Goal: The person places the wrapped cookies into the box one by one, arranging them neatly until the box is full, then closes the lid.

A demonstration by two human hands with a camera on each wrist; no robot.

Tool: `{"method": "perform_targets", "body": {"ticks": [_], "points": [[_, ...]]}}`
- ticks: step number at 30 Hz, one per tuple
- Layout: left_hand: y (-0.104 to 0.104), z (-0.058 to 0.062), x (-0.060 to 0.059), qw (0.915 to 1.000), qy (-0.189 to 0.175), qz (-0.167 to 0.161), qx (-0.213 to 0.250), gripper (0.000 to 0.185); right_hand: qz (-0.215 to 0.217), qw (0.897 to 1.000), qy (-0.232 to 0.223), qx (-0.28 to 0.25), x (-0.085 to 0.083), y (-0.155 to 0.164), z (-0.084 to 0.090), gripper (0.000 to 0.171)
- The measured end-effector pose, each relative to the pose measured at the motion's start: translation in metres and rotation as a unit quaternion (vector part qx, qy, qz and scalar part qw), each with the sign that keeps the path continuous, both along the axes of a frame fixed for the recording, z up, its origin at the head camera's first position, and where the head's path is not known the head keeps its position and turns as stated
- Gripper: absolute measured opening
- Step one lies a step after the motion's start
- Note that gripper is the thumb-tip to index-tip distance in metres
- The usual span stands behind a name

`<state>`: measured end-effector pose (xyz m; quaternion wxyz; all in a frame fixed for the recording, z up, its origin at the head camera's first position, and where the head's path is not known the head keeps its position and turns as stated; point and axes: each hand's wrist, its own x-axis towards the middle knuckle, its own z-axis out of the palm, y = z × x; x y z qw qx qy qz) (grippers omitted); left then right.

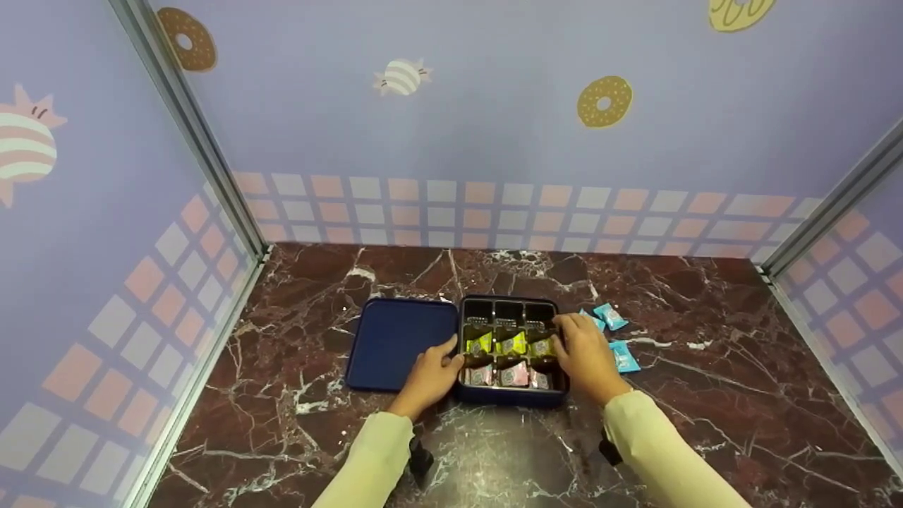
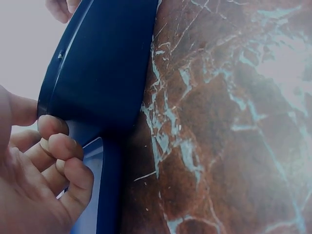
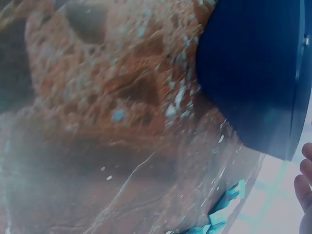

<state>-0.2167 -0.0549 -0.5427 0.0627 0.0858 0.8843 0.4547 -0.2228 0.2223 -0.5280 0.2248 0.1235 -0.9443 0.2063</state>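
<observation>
The head view is evenly and rather dimly lit, sharp at centre, with walls bowed outward at the edges. A soft sheen lies on the marble table (image 1: 494, 451) between the sleeves. Both wrist views are hazy and washed out (the right one badly blurred).

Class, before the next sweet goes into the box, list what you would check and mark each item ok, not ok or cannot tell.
1. Box steadied: left hand rests against its left wall. Ok.
2. Lid out of the way: it lies flat beside the box on the left. Ok.
3. Free compartments: the back row looks empty. Ok.
4. Right hand holding a sweet: its fingers are over the tray's right side, palm hidden. Cannot tell.
5. Blue sweets within reach: they lie on the marble just right of the box. Ok.
</observation>
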Motion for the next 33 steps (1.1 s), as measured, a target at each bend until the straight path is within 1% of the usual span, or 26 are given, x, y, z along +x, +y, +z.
{"method": "perform_targets", "body": {"ticks": [5, 7, 13, 16, 19, 22, 25, 33], "points": [[0.003, -0.001, 0.0, 1.0, -0.008, 0.0, -0.001, 0.049, -0.015, 1.0, 0.014, 0.004, 0.001, 0.011, -0.006, 0.017], [0.004, -0.002, 0.0, 0.9999, -0.009, 0.005, -0.005, 0.048, -0.019, 1.0, 0.017, 0.005, 0.002, 0.016, -0.008, 0.016], [0.006, -0.004, 0.001, 0.9991, 0.024, 0.021, -0.027, 0.046, -0.039, 0.999, 0.02, 0.014, 0.006, 0.031, -0.012, 0.017], [0.008, -0.004, 0.002, 0.9978, 0.054, 0.024, -0.03, 0.044, -0.049, 0.998, 0.016, 0.021, 0.008, 0.04, -0.014, 0.018], [0.01, -0.005, 0.002, 0.9967, 0.073, 0.024, -0.027, 0.043, -0.061, 0.998, 0.014, 0.022, 0.009, 0.048, -0.017, 0.019], [0.011, -0.004, 0.002, 0.9966, 0.074, 0.025, -0.024, 0.044, -0.071, 0.997, 0.009, 0.031, 0.009, 0.056, -0.02, 0.021], [0.011, -0.004, 0.002, 0.9969, 0.071, 0.025, -0.023, 0.044, -0.085, 0.995, -0.004, 0.043, 0.012, 0.064, -0.023, 0.022], [0.011, -0.005, 0.003, 0.9974, 0.067, 0.028, -0.009, 0.044, -0.133, 0.987, -0.075, 0.058, 0.018, 0.076, -0.03, 0.032]]}}
